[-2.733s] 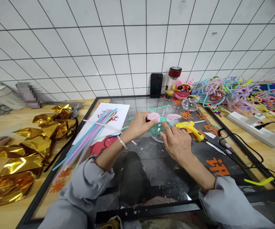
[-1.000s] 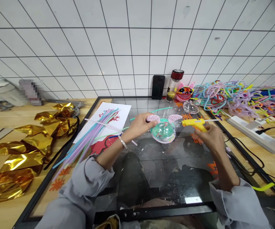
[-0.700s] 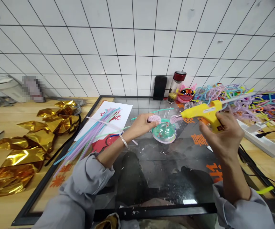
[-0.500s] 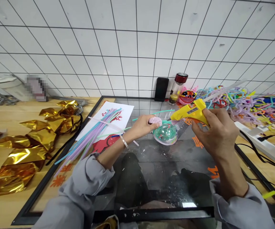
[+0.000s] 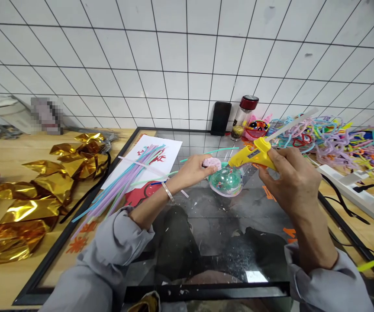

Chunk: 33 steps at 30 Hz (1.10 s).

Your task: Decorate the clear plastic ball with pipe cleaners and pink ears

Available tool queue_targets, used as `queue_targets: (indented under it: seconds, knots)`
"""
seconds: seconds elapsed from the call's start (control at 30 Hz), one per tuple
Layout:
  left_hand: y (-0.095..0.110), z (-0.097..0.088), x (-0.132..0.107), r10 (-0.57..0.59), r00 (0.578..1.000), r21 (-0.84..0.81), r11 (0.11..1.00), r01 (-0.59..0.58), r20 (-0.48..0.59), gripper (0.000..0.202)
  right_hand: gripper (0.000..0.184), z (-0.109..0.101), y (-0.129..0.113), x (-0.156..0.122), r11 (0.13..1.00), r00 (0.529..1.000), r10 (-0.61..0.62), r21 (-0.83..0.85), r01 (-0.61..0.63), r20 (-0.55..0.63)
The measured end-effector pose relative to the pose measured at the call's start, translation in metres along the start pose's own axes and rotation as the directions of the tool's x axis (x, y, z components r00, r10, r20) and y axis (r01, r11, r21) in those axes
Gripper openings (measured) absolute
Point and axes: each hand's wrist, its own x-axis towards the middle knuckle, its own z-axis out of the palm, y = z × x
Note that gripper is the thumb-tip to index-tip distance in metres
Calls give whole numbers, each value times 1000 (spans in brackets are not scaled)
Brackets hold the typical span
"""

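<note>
I see the left hand (image 5: 191, 170) pinching a fuzzy pale-pink oval (image 5: 212, 163) between its fingers; the right hand (image 5: 294, 182) grips a yellow plastic glue gun (image 5: 254, 154), nozzle near the clear green-tinted dome (image 5: 226, 182) on the glossy tabletop (image 5: 203, 234).

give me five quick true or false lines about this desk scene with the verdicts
1. The right hand holds a yellow glue gun. True.
2. The left hand is empty. False: the left hand holds a pink piece.
3. Pastel strips lie partly on white paper. True.
4. The power strip is black. False: the power strip is white.
5. The gold foil lies at the far right. False: the gold foil lies on the left.
</note>
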Motion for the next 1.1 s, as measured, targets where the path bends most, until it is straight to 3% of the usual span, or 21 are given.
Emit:
queue_targets:
  seconds: [1.1]
  knots:
    - [-3, 1, 1, 7, 1000, -27, 1000, -7, 1, 27, 21, -8, 0, 2, 998, 998, -62, -24, 62, -20]
